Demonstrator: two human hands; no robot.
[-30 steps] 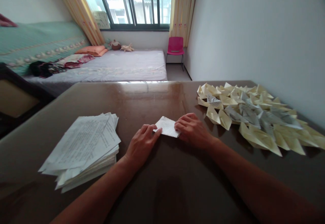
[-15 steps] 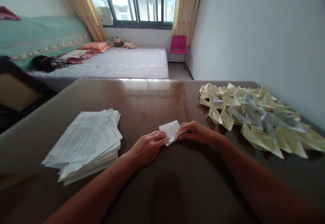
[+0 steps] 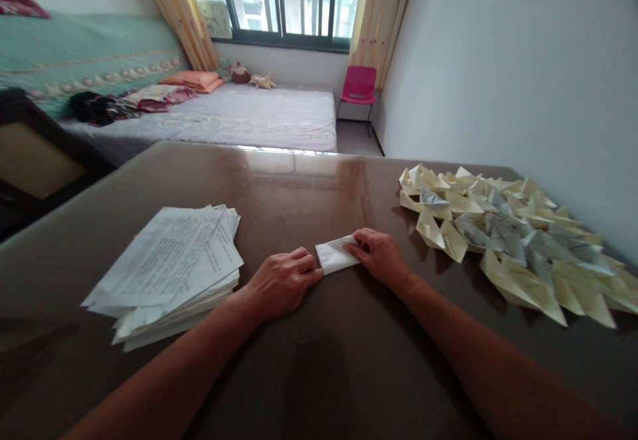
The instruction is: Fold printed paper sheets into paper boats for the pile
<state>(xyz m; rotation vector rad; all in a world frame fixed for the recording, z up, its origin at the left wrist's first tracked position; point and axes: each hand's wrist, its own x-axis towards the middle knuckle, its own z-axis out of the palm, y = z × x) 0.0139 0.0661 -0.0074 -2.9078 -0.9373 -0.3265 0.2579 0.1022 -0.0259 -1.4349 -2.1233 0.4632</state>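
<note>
A small folded sheet of paper (image 3: 335,255), white with faint print, lies on the brown table in front of me. My right hand (image 3: 379,257) pinches its right end between thumb and fingers. At its lower left corner is my left hand (image 3: 286,282), fingers curled and closed, with the tips against the paper's edge. To the left rests a thick, uneven stack of printed sheets (image 3: 167,260). Many folded paper boats (image 3: 508,230), cream and grey-white, crowd together on the right side.
The glossy table (image 3: 259,191) reaches toward a bed (image 3: 279,111) under the window. A pink chair (image 3: 359,86) stands in the far corner beside the wall. At the left is a dark-framed chair back (image 3: 42,154).
The paper's raised flap now lies flat, leaving a narrower strip. My left fingers have drawn back from its face to the left edge. The view has shifted slightly.
</note>
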